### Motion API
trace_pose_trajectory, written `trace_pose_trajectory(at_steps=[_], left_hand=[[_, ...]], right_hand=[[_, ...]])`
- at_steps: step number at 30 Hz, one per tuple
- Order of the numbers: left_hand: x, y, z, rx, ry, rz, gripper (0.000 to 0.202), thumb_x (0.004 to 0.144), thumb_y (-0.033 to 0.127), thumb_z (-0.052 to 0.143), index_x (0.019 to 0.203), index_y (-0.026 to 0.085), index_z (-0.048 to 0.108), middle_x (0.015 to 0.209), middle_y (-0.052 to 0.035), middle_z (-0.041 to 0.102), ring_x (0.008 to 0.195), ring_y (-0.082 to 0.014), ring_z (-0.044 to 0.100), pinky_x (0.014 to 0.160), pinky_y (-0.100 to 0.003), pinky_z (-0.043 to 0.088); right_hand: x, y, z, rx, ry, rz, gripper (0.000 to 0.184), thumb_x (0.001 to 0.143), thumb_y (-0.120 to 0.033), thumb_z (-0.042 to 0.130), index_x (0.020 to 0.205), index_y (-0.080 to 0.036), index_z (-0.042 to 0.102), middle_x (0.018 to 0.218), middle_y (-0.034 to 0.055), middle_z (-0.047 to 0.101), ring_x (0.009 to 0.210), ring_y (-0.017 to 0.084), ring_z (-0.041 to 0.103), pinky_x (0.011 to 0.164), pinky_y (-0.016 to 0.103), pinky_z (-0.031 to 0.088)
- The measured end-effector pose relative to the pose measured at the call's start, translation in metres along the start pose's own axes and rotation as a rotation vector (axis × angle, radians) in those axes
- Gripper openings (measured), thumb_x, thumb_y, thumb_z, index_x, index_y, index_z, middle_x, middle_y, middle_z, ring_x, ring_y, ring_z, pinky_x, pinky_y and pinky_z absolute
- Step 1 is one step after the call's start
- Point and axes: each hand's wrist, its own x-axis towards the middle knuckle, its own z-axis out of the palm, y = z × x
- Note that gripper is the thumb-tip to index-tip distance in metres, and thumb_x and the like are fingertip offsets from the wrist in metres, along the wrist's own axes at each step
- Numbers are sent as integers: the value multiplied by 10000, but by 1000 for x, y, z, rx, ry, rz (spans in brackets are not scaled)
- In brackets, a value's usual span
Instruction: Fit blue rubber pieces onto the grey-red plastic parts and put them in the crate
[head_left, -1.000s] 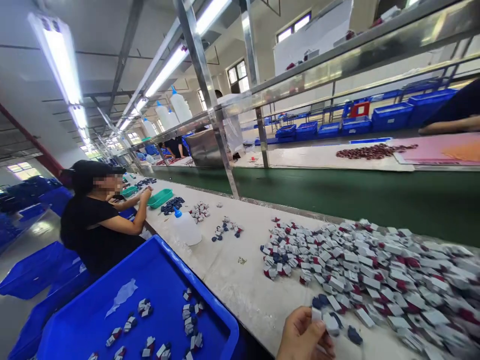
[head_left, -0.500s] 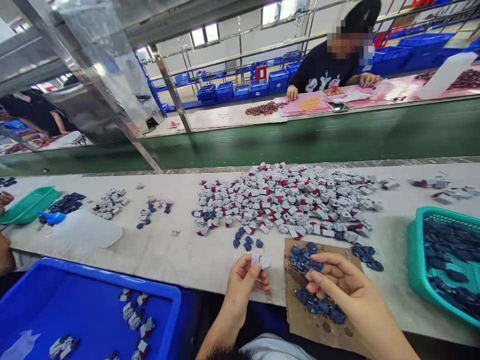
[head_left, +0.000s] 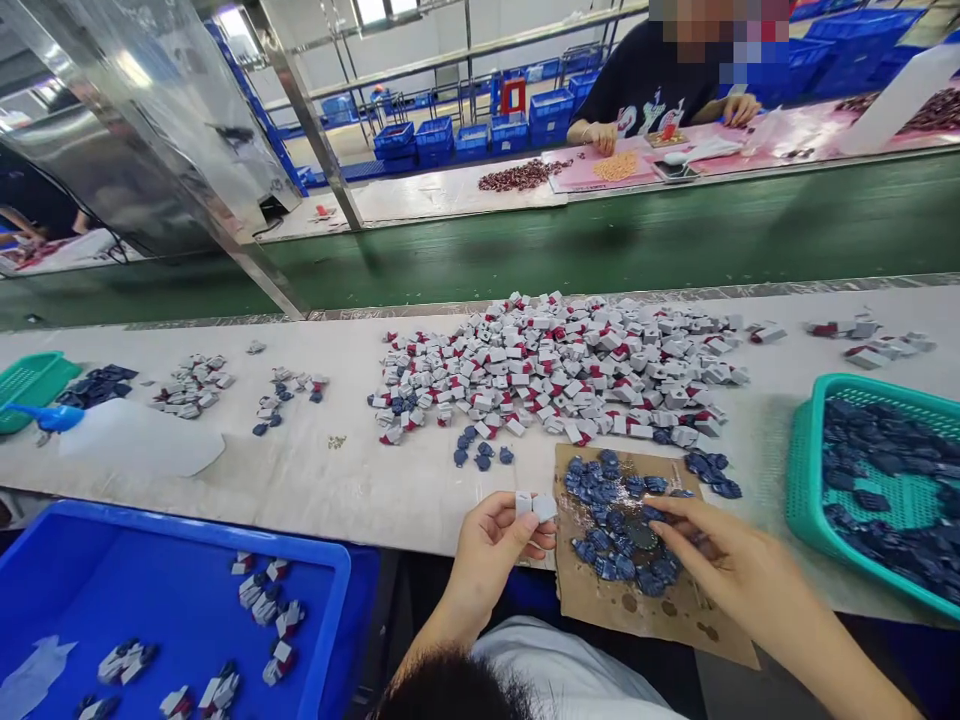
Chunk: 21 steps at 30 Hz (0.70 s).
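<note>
My left hand [head_left: 495, 545] pinches two small grey plastic pieces [head_left: 534, 505] at the near edge of the white bench [head_left: 337, 480]. My right hand [head_left: 720, 560] reaches into a heap of dark blue parts [head_left: 619, 520] lying on a brown cardboard sheet [head_left: 637, 600], fingers bent onto the parts; whether it holds one is hidden. Behind the cardboard spreads a large pile of grey-and-red pieces [head_left: 562, 370].
A blue bin [head_left: 330, 590] with several assembled pieces sits at lower left. A teal basket [head_left: 806, 470] of dark blue parts is at right. A white squeeze bottle [head_left: 127, 450] lies at left. A green conveyor belt [head_left: 525, 250] runs behind; a person works across it.
The view swung from the left side of the bench to my own place. My right hand dropped from above the cardboard onto the blue parts; my left hand kept its grey pieces.
</note>
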Motion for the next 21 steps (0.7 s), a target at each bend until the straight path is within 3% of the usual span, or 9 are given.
trace_pose_trajectory(at_steps=[2, 6, 11, 17, 21], left_hand=[[-1, 3, 2, -11, 1, 7, 469, 628, 485, 820, 868, 113, 663, 685, -60, 714, 598, -149, 648, 583, -233, 507], [-3, 6, 2, -33, 1, 14, 483, 637, 476, 818, 917, 131, 629, 715, -59, 721, 578, -146, 644, 571, -239, 510], [-4, 4, -3, -56, -16, 21, 503, 675, 480, 794, 1002, 135, 630, 664, -22, 679, 509, -102, 570, 484, -199, 469], [-2, 2, -9, -256, -105, -79, 531, 731, 603, 690, 1005, 153, 619, 776, -58, 678, 633, -130, 614, 491, -198, 503], [0, 5, -6, -270, -98, -47, 417, 703, 459, 786, 910, 186, 547, 868, -31, 669, 733, -135, 643, 554, -196, 530]], right_hand=[[-2, 4, 2, -30, -21, -41, 348, 894, -492, 499, 961, -201, 679, 749, 47, 649, 581, 179, 608, 485, 264, 500], [-4, 9, 8, -101, -85, -98, 311, 927, -439, 453, 944, -212, 664, 983, 78, 652, 783, 213, 638, 596, 298, 513], [-3, 10, 10, -112, -138, -128, 286, 944, -393, 429, 970, -222, 656, 964, 71, 645, 829, 225, 636, 660, 325, 523], [1, 5, 4, -78, -109, -152, 310, 928, -451, 456, 897, -213, 651, 809, 60, 637, 653, 194, 611, 542, 291, 506], [3, -12, -5, -21, 68, -56, 323, 841, -517, 580, 907, -214, 668, 652, 18, 584, 466, 146, 528, 395, 245, 449]])
